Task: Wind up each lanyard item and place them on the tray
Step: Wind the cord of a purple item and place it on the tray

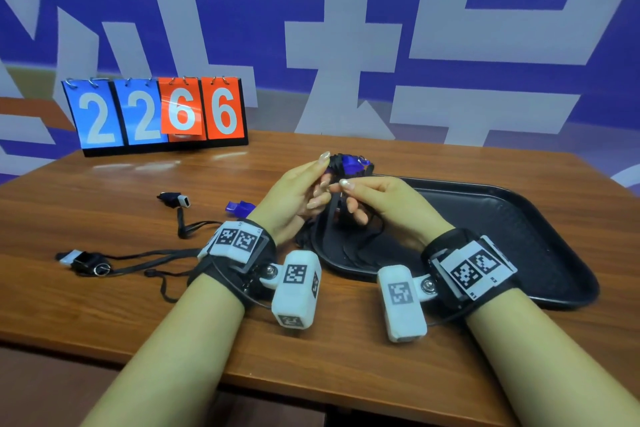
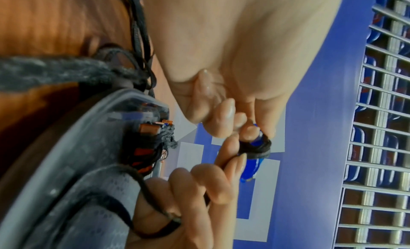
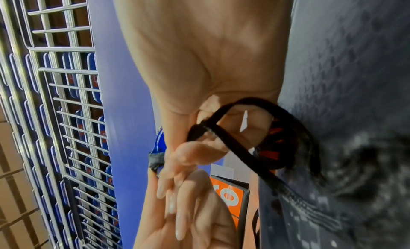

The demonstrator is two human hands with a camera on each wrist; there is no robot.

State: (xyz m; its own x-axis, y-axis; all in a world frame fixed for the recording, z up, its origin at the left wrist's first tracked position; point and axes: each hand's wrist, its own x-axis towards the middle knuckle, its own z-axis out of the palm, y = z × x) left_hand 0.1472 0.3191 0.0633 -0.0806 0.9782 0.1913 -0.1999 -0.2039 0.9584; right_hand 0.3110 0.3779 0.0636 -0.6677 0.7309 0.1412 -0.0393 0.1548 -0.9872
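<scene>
My left hand [image 1: 313, 184] grips a blue whistle [image 1: 348, 163] held above the table, with black lanyard cord wound round it [image 2: 255, 148]. My right hand [image 1: 356, 196] pinches the loose black cord [image 3: 224, 135] just beside it; the cord trails down into the black tray [image 1: 519, 239]. A wound bundle with orange showing [image 2: 144, 154] lies in the tray under the hands. On the table to the left lie a second blue whistle [image 1: 239, 209], a dark item with a white end [image 1: 175, 199] and a black-and-white item [image 1: 83, 260], each with loose cord.
A flip scoreboard [image 1: 156, 114] reading 2266 stands at the table's back left. The wooden table's [image 1: 346, 367] front edge runs below my forearms. Loose cords [image 1: 166, 263] sprawl left of my left wrist.
</scene>
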